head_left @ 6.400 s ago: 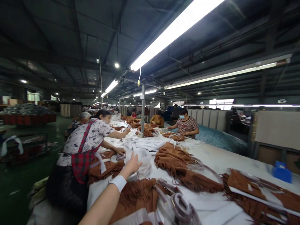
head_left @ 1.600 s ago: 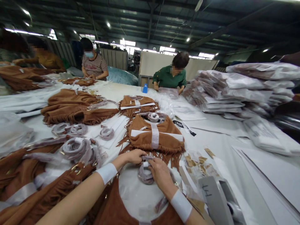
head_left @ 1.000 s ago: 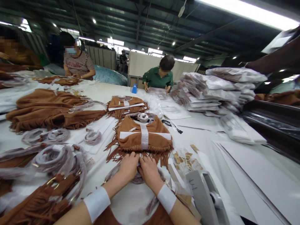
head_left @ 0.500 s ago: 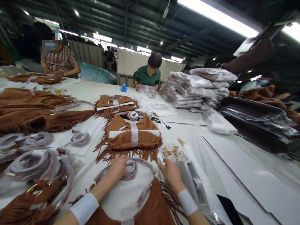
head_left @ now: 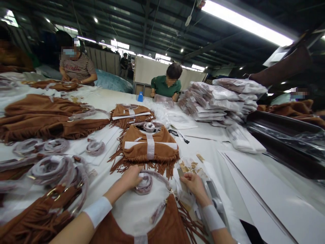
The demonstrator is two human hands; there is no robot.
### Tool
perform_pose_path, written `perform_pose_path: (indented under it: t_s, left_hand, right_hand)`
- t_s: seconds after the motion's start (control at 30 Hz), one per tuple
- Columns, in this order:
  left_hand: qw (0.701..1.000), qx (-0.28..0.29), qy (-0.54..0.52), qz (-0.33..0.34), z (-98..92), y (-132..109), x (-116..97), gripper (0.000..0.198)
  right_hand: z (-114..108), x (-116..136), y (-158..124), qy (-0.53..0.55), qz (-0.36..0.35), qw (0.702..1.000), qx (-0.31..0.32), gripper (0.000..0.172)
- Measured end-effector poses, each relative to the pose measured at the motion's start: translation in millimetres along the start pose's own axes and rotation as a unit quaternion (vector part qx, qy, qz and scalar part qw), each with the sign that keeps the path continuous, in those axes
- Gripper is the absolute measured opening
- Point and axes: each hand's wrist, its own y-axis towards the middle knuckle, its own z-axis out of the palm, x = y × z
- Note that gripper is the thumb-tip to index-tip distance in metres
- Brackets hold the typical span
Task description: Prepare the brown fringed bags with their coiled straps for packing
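Note:
My left hand (head_left: 130, 178) presses down on a coiled, plastic-wrapped strap (head_left: 143, 184) that lies on white paper over a brown fringed suede bag (head_left: 162, 228) right in front of me. Its fingers curl over the coil. My right hand (head_left: 193, 183) sits to the right, fingers pinched at a small clear packet of tan tags (head_left: 189, 166) beside a grey tape dispenser (head_left: 215, 203). What the pinch holds is too small to name. Just beyond my hands lies a finished brown fringed bag (head_left: 149, 147) banded with white paper strips.
More fringed bags (head_left: 50, 118) and wrapped strap coils (head_left: 50, 167) cover the white table on my left. A stack of bagged goods (head_left: 223, 101) stands at the right. White card sheets (head_left: 266, 189) lie at the right front. Two people (head_left: 166, 84) work across the table.
My right hand has left the strap coil and moved right to the tag packet by the tape dispenser. My left hand stays on the coil. My view has tilted slightly.

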Motion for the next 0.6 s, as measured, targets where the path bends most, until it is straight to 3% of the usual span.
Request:
perform_pose_path:
  t_s: [0.17,0.33,0.6]
  left_hand:
    - [1.000,0.000,-0.003,0.012,-2.1,2.0,2.3,0.019]
    - [1.000,0.007,0.001,0.015,-1.1,3.6,4.6,0.020]
    - [1.000,0.018,0.022,-0.014,-2.9,4.2,6.1,0.037]
  right_hand:
    - [-16.8,6.8,4.3,0.002,-0.042,0.999,-0.018,0.025]
    - [-18.6,15.3,4.7,-0.012,-0.085,0.995,-0.050,0.031]
    - [-35.1,33.1,4.0,0.020,-0.077,0.980,-0.185,0.040]
